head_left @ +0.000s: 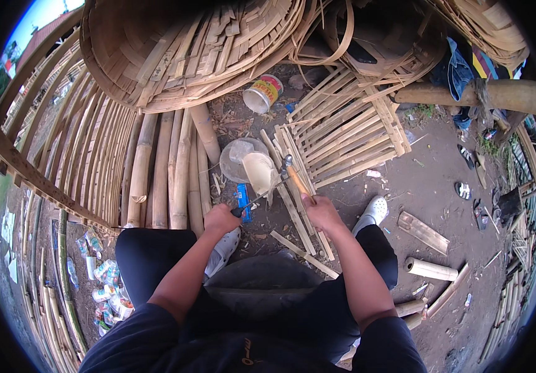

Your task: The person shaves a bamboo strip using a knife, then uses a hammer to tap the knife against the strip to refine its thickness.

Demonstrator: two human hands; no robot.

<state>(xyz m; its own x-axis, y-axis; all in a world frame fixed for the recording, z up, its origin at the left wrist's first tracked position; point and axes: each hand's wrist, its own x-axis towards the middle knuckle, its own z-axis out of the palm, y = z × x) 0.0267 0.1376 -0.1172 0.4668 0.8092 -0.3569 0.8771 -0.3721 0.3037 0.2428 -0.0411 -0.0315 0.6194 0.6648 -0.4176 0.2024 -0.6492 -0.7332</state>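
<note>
The left hand (220, 219) is closed in a fist around the dark handle of a thin metal tool (256, 200), whose shaft runs up and to the right toward a short bamboo piece (259, 172) standing on the dirt ground (429, 186) just ahead of the knees. The right hand (320, 211) is wrapped tight around the wooden handle of a hammer (296, 177), its metal head raised just beside the top of that bamboo piece. A bamboo slat panel (342, 133) lies right behind, a round tin can (263, 93) sits farther back, thick bamboo poles (168, 174) lie to the left, and 2 white shoes (373, 211) rest on the ground.
</note>
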